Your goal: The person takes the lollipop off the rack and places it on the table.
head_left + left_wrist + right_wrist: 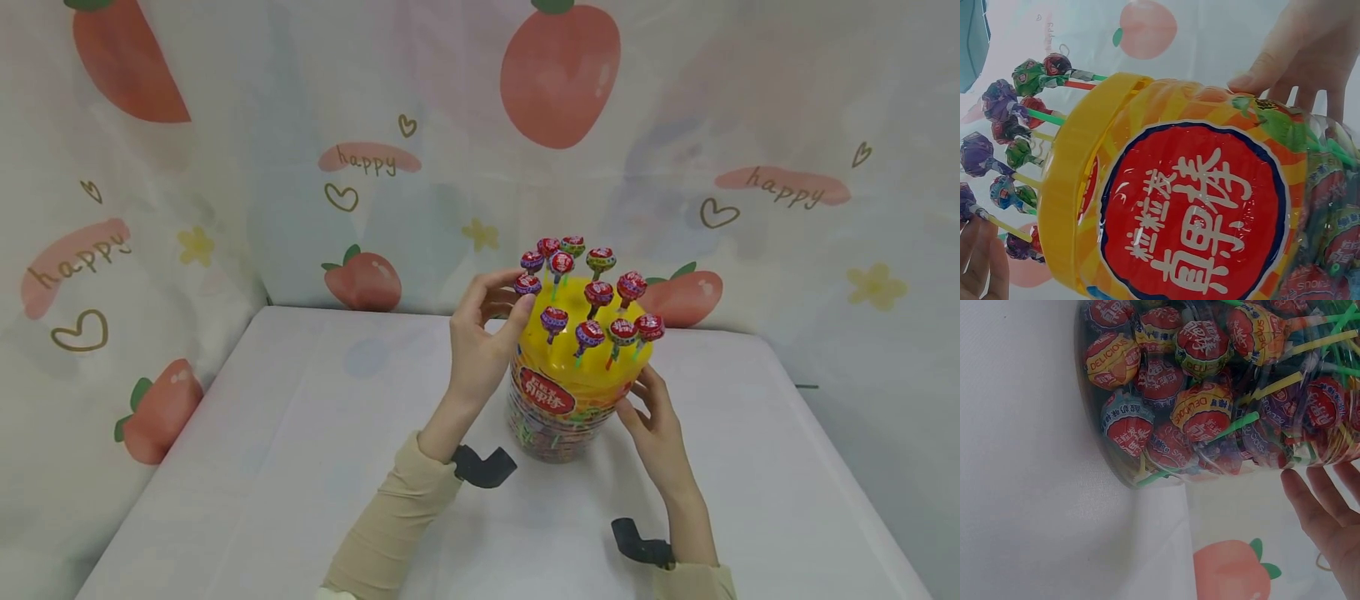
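A clear plastic jar (pixel 558 429) with a yellow lid (pixel 558 354) stands upright on the table, full of wrapped lollipops (pixel 1204 412). Several more lollipops stick up from the lid, heads outward. At the lid's left edge, my left hand (pixel 483 329) pinches the purple-and-red head of one lollipop (pixel 527 285) between thumb and fingers; its stick (pixel 1013 229) reaches the lid in the left wrist view. My right hand (pixel 660 425) rests its fingertips against the jar's right side, fingers fairly straight in the right wrist view. A red label (pixel 1191 206) faces the left wrist camera.
The jar stands on a white-covered table (pixel 300 417). Behind it hangs a pale backdrop (pixel 285 225) printed with fruit, hearts and the word "happy". Black curved pieces (pixel 486 468) sit at both wrists.
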A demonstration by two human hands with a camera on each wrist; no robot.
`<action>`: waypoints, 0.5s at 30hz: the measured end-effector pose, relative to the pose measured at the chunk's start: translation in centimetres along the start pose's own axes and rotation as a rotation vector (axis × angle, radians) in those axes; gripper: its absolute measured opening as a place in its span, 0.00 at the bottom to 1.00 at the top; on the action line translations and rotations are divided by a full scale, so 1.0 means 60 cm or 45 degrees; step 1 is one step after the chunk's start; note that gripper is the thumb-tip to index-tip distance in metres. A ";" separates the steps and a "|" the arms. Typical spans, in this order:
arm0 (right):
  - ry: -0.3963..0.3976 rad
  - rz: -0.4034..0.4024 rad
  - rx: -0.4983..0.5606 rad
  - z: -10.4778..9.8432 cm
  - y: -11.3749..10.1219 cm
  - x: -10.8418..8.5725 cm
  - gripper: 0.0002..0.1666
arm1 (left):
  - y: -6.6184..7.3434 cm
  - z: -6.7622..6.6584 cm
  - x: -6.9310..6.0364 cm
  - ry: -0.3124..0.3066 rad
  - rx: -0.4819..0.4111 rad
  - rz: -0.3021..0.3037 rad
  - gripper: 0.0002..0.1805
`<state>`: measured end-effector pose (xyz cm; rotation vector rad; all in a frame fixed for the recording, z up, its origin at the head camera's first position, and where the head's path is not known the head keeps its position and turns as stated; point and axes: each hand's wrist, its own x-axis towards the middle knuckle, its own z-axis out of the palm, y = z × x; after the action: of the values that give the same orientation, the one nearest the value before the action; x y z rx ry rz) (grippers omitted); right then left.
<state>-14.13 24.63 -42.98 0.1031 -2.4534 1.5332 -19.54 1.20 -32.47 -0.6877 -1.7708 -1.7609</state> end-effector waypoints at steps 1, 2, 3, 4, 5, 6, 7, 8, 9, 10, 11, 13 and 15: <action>-0.001 0.003 0.000 0.000 0.000 0.000 0.37 | 0.001 0.000 0.001 0.004 -0.001 -0.001 0.17; -0.002 0.008 -0.002 0.000 -0.001 -0.001 0.37 | 0.001 -0.001 0.001 0.006 -0.001 -0.003 0.17; -0.003 0.013 -0.006 0.000 -0.001 -0.001 0.37 | 0.001 -0.002 0.001 0.009 -0.001 -0.005 0.17; -0.003 0.018 -0.012 0.000 -0.001 -0.001 0.37 | 0.002 -0.003 0.001 0.010 0.000 -0.008 0.17; -0.002 0.021 -0.016 0.001 -0.002 -0.001 0.37 | 0.001 -0.003 0.001 0.011 0.001 -0.012 0.17; -0.003 0.024 -0.021 0.001 -0.002 -0.001 0.37 | 0.000 -0.004 0.000 0.012 0.002 -0.016 0.17; -0.003 0.026 -0.025 0.001 -0.002 -0.001 0.37 | 0.000 -0.005 0.000 0.014 0.005 -0.021 0.17; -0.002 0.024 -0.028 0.001 -0.002 -0.001 0.37 | -0.001 -0.006 -0.001 0.016 0.008 -0.026 0.17; -0.001 0.023 -0.024 0.001 -0.003 -0.001 0.37 | -0.002 -0.007 -0.003 0.017 0.008 -0.032 0.17; 0.000 0.019 -0.024 0.001 -0.003 -0.001 0.37 | -0.003 -0.008 -0.004 0.020 0.011 -0.037 0.17; 0.000 0.016 -0.018 0.001 -0.004 -0.001 0.37 | -0.005 -0.009 -0.006 0.025 0.013 -0.045 0.17; 0.001 0.006 -0.011 0.001 -0.006 -0.002 0.37 | -0.007 -0.012 -0.009 0.038 0.018 -0.061 0.16; 0.002 0.002 -0.003 0.001 -0.008 -0.003 0.37 | -0.011 -0.015 -0.012 0.056 0.018 -0.077 0.16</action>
<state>-13.89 24.34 -42.63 0.0994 -2.4549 1.5302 -19.46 0.33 -33.41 -0.5907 -1.7899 -1.7872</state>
